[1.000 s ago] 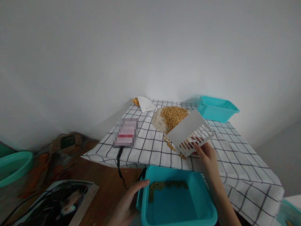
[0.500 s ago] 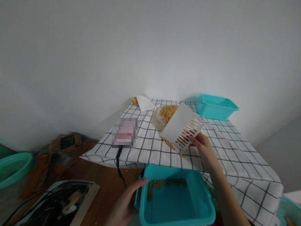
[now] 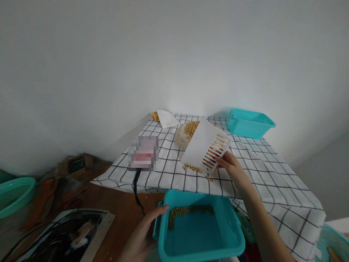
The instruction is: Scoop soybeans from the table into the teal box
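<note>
My right hand grips the slotted end of a white plastic scraper board, which is tilted above the checked cloth. Behind it rises a heap of yellow soybeans beside pale grain, partly hidden by the board. A short line of loose soybeans lies along the board's lower edge. My left hand holds the left rim of a teal plastic basin below the table's front edge, thumb over the rim. Greenish beans have gathered along the basin's far and left sides.
On the checked tablecloth are a second teal basin at the back right, a folded white cloth and a blurred pinkish object with a black strap. A green tub stands at left; a picture panel lies low.
The white board has shifted a little left over the heap with my right hand, covering more of the soybeans. My left hand keeps its hold on the basin.
</note>
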Demonstrator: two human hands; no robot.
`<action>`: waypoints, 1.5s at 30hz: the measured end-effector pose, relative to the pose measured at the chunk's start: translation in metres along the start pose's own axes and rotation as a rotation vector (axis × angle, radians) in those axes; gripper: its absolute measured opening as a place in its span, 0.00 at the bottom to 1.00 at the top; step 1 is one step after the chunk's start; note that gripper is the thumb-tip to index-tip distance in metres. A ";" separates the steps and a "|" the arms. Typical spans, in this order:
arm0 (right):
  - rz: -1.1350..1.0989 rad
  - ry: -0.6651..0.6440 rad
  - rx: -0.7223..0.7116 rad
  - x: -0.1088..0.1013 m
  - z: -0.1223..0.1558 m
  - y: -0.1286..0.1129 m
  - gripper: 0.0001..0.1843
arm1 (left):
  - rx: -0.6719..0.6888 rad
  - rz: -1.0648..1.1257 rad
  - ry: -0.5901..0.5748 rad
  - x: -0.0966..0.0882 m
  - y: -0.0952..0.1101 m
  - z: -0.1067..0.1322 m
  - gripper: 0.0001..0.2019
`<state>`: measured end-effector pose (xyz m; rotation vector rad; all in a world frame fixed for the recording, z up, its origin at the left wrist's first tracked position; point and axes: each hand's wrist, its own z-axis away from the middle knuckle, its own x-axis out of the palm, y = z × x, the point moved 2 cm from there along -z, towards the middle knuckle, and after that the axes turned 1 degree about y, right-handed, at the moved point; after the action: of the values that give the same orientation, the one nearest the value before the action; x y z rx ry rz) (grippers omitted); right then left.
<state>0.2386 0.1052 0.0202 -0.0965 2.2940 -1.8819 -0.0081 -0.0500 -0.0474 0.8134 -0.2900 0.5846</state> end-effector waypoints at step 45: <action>0.002 0.094 -0.005 -0.038 0.057 -0.016 0.10 | 0.032 -0.077 -0.013 0.006 0.004 0.011 0.11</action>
<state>0.2845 0.0529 0.0286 -0.0058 2.3578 -1.9195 -0.0059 -0.0536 -0.0350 0.8554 -0.2609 0.5130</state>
